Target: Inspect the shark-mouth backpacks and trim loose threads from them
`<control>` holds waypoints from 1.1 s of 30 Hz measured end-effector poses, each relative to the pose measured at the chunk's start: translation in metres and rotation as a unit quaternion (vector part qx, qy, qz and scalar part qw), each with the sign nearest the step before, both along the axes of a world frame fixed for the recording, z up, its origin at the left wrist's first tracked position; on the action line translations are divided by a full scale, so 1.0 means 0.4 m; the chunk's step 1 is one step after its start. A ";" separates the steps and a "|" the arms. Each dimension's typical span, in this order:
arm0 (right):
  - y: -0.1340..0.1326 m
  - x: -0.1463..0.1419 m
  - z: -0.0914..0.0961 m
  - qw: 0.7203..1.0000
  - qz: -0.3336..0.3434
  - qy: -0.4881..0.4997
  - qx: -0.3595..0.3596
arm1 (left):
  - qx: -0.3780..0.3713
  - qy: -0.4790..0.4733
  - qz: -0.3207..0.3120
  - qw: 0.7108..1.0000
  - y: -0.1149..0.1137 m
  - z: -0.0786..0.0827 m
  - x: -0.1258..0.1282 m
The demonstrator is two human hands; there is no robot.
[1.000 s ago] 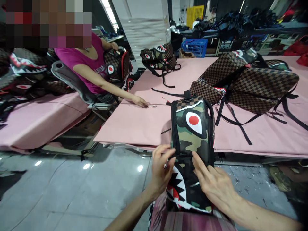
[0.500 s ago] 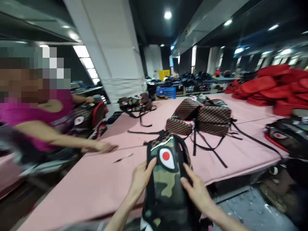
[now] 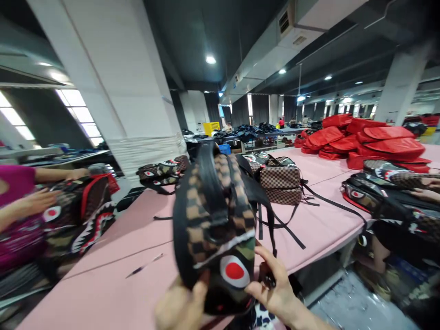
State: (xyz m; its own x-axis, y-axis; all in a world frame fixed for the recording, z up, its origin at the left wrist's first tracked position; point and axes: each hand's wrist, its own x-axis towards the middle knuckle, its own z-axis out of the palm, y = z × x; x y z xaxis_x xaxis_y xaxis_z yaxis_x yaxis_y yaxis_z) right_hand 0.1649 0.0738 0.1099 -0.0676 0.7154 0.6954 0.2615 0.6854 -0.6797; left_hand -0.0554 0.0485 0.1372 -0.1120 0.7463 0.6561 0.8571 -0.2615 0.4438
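Note:
I hold a shark-face backpack (image 3: 215,220) up in front of me, its checkered top and black handle toward the camera, a red-and-white eye patch low on it. My left hand (image 3: 182,307) grips its lower left side; the hand is blurred. My right hand (image 3: 275,288) clasps the lower right edge, with fingers curled round the bag near a black strap buckle. The bag hangs above the near edge of the pink table (image 3: 137,256).
Checkered backpacks (image 3: 280,183) with loose black straps lie mid-table, another camo bag (image 3: 161,172) farther left. A pen-like tool (image 3: 144,266) lies on the pink top. A person in magenta (image 3: 17,211) handles a shark bag (image 3: 82,215) at left. Red bags (image 3: 371,142) are stacked at the right.
I have lifted the backpack off the table edge and tipped its top toward me. My view has swung upward. The person at left has drawn their arm back to their own bag.

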 end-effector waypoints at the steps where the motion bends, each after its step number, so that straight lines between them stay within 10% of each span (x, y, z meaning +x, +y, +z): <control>1: 0.007 0.004 -0.039 0.999 -0.011 0.001 -0.040 | 0.009 -0.007 0.003 1.000 0.010 -0.024 0.021; 5: 0.037 0.058 -0.094 0.998 0.005 -0.045 -0.049 | 0.048 -0.067 -0.047 0.995 0.072 -0.073 0.080; 13: 0.126 0.060 0.209 0.947 -0.091 -0.155 0.266 | 0.113 -0.061 -0.062 0.990 0.117 -0.053 0.091; 19: 0.178 -0.005 0.261 0.918 -0.103 -0.254 0.287 | 0.089 -0.055 -0.095 0.990 0.108 -0.042 0.076; 27: 0.212 -0.009 0.265 0.905 -0.073 -0.317 0.275 | 0.190 0.050 -0.054 0.979 0.178 0.182 0.001; 33: 0.186 -0.037 0.286 0.899 -0.083 -0.358 0.239 | -0.001 0.221 -0.038 0.975 0.199 0.289 0.003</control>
State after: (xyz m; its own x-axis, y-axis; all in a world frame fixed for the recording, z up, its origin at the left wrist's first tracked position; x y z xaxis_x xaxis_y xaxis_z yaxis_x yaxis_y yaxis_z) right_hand 0.1500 0.1480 0.2242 -0.5401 0.3883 0.7466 0.6400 0.7656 0.0648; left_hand -0.0542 0.1279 0.2529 0.2370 0.7427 0.6263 0.9428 -0.3314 0.0361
